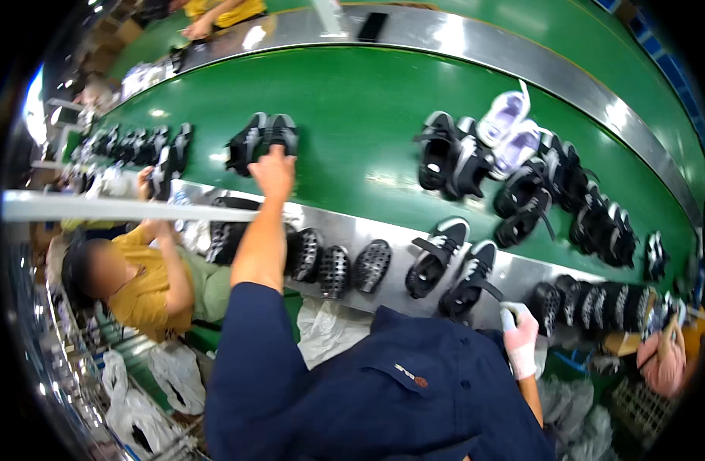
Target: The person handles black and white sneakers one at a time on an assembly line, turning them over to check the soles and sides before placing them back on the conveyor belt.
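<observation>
My bare left hand (pixel 274 175) reaches far across to a pair of black-and-white sneakers on the green surface. Its fingers are closed at the heel of the right-hand sneaker (pixel 280 132); the other sneaker (pixel 248 143) lies against it on the left. My right hand (pixel 520 338), in a white-and-pink glove, is low at the metal edge with its fingers curled; whatever they may hold cannot be made out. Nearest to it is a black sneaker (pixel 471 280) with a loose strap. Its mate (pixel 437 259) stands just to the left on the metal ledge.
More sneakers stand on the green conveyor belt (pixel 352 115), including a white-and-lilac pair (pixel 514 132). Upturned dark soles (pixel 335 270) line the metal ledge (pixel 399 230). A white bar (pixel 122 207) crosses the left side. Another person (pixel 149 276) works close at left; a phone (pixel 373 27) lies on the far rail.
</observation>
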`<state>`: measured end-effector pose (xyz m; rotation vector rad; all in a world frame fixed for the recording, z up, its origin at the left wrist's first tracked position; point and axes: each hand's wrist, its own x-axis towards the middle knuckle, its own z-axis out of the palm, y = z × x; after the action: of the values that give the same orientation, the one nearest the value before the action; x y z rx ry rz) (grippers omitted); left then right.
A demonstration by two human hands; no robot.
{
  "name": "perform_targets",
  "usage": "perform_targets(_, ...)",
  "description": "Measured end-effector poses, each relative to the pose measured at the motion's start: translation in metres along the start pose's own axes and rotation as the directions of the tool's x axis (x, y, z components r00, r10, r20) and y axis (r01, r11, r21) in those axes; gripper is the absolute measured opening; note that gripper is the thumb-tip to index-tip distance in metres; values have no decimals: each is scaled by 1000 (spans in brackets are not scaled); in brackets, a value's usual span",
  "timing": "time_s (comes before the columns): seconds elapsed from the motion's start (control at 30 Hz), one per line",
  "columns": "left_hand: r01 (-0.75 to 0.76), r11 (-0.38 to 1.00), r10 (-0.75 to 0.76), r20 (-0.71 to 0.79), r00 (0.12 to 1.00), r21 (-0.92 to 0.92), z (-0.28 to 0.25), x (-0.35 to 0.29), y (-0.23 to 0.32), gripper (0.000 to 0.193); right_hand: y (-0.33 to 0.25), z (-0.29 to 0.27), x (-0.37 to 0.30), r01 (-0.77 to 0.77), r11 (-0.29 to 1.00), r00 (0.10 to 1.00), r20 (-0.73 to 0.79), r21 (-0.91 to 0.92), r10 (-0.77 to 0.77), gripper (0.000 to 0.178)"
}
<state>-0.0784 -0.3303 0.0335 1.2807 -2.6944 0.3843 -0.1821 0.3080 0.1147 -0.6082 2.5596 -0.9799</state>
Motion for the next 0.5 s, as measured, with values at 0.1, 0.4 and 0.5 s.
perform_targets(0.1,48,986,-74,160,984,160,0,11,-17,35,-1,9,3,-74,997,997,37,19,73,14)
perform_targets(0.4,-371,562,813,414,409,-739,-185,-173,163,24,-22,51,6,-274,906,886,281,-322,368,51)
perform_targets(0.5,-619,495,863,262,432,-610,-168,-251,185,27,-21,70,8,-289,923,918,198,-255,343,48)
